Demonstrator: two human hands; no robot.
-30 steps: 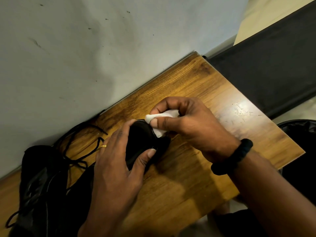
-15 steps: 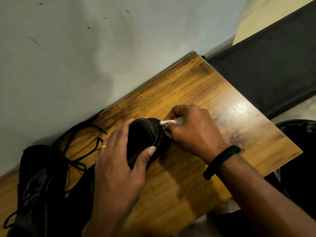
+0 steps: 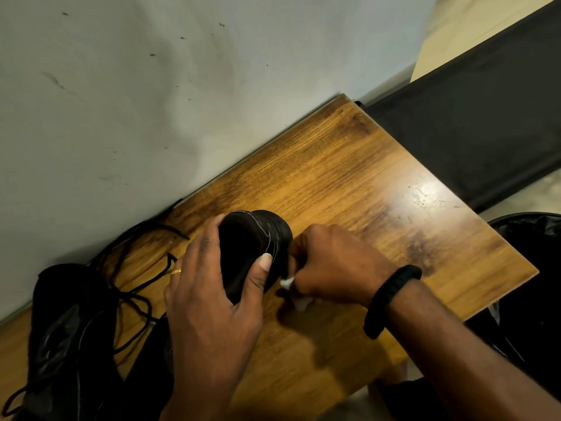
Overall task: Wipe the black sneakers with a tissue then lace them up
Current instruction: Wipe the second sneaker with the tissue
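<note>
Head view: left grip [image 3: 212, 314] clasps sneaker [image 3: 258, 235], right grip [image 3: 334, 268] pinches tissue [image 3: 287, 282] against it; laces [image 3: 133, 287], second sneaker [image 3: 60, 329] leftward.

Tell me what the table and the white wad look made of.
The table: wood or wood-look laminate, it seems; grain lines and a shiny glare patch. The wad: likely soft paper tissue, white and crumpled, pinched in the right hand.

Scuffed grey wall [image 3: 151, 101] — wooden table [image 3: 349, 183]

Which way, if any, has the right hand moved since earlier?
Yes: the right hand, gripping the tissue, moved away from the wall toward the near edge of the table.
</note>
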